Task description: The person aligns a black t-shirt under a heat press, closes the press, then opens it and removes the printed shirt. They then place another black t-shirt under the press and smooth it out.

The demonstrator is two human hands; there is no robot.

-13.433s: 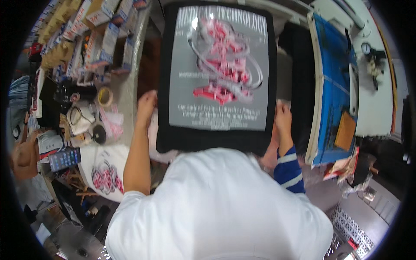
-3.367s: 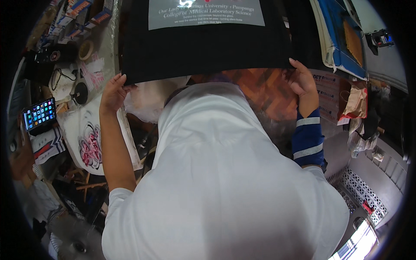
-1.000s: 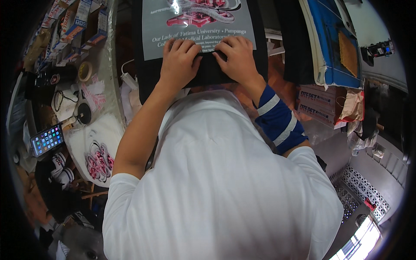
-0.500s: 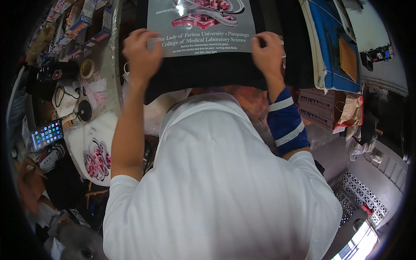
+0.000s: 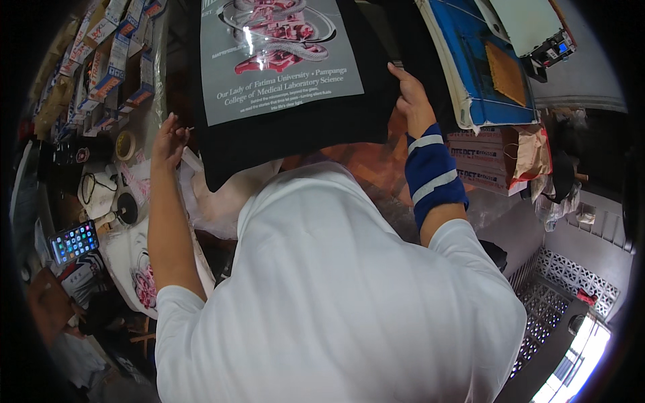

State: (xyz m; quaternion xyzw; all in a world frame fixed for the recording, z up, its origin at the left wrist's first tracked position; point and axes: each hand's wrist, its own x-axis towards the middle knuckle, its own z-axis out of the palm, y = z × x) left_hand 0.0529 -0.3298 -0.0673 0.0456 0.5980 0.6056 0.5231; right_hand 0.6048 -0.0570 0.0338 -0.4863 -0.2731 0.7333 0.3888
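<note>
A black shirt-like cloth (image 5: 269,144) is spread in front of me, and its near edge hangs toward my body. On it lies a glossy grey print sheet (image 5: 222,101) with a pink and silver picture and pale lettering. My left hand (image 5: 169,142) is just off the cloth's left side, fingers loosely bent and apart, with nothing visible in them. At the right side, my right hand (image 5: 413,101) has its index finger stretched out along the cloth's edge and its thumb apart. Whether that hand touches the cloth I cannot tell.
A blue board-like frame (image 5: 470,60) with an orange-yellow pad stands at the right, above printed cartons (image 5: 474,158). Left are stacked boxes (image 5: 111,64), a tape roll (image 5: 125,144), a lit phone (image 5: 74,243) and a white piece with a pink print (image 5: 142,282).
Both hands have left the sheet's lower corners and moved outward to the cloth's sides. The cloth and sheet now appear lower and farther left, tilted, as the view has shifted.
</note>
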